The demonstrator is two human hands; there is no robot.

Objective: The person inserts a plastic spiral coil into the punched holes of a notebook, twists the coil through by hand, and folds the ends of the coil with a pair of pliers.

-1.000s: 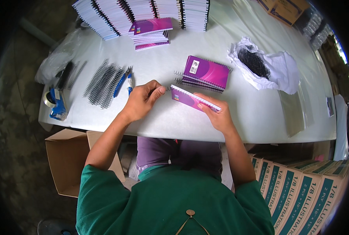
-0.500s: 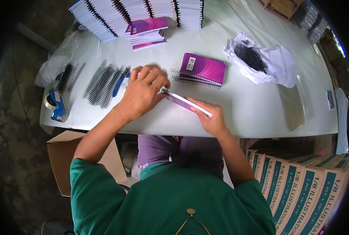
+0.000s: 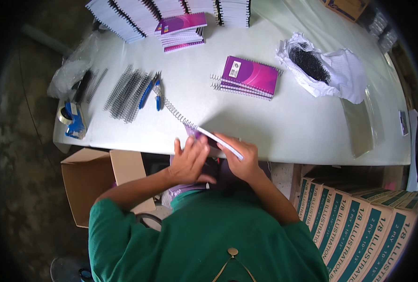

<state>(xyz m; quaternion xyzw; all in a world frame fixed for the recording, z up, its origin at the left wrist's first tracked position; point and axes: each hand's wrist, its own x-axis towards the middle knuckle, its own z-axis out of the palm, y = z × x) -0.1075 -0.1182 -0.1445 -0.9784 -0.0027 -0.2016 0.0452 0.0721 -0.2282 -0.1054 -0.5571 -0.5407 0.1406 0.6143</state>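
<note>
Just short of the bound stack, at the table's near side: a person in a green shirt, both hands raised.
Left hand: left of the stack and nearer, fingers loosely spread beside a slim notebook; with the blur, I can't tell whether they touch it.
Right hand: directly nearer than the stack, fingers pinching the notebook's right end.
Notebook: between stack and person, tilted, its white edge uppermost.
Wire coil: left of the stack, jutting from the notebook's left end.
Tape dispenser: far left of the stack.
Blue-handled pliers, loose coils: left of the stack, side by side.
White wrapping: right of the stack, cradling dark coils.
Purple pile: beyond the stack, leftward.
</note>
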